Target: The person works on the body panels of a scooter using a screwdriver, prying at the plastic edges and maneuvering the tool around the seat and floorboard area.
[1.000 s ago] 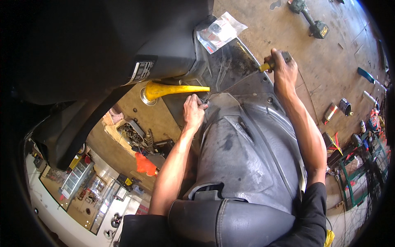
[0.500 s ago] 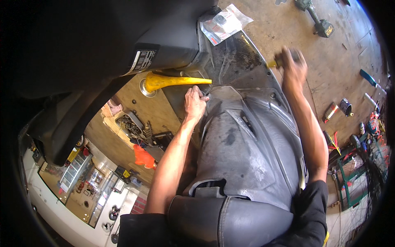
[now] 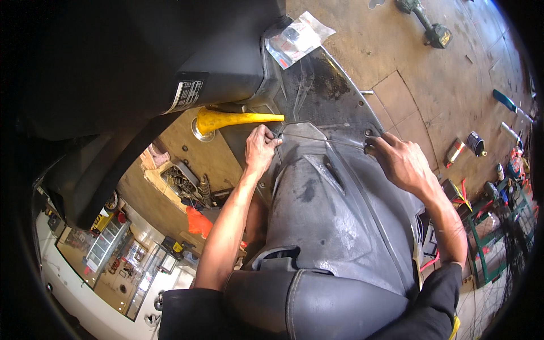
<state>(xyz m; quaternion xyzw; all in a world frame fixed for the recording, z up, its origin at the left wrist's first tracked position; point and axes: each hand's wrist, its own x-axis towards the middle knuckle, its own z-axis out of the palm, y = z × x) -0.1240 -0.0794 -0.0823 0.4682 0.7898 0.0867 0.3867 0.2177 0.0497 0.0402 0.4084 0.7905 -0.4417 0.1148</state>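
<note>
A grey plastic scooter body (image 3: 323,209) lies below me, its surface scuffed. A thin cord-like strand (image 3: 323,139) stretches across its front part between my two hands. My left hand (image 3: 260,148) pinches the strand's left end beside the panel edge, just below the tip of a yellow funnel (image 3: 232,118). On the other side my right hand (image 3: 405,161) is closed with its fingertips on the right end, close to the footboard edge; a small dark bit shows at its fingers. Whether the strand is a wire or a cord I cannot tell.
A clear plastic packet (image 3: 297,39) lies on the dark footboard (image 3: 317,79). The black seat (image 3: 317,303) is nearest me. On the floor at right are a cordless power tool (image 3: 428,25), a blue-handled tool (image 3: 506,102) and cans (image 3: 476,143). A parts tray (image 3: 181,181) sits at left.
My right hand has come in from beyond the body's right side, down and leftward to the panel. The strand now shows stretched between both hands. My left hand has shifted slightly.
</note>
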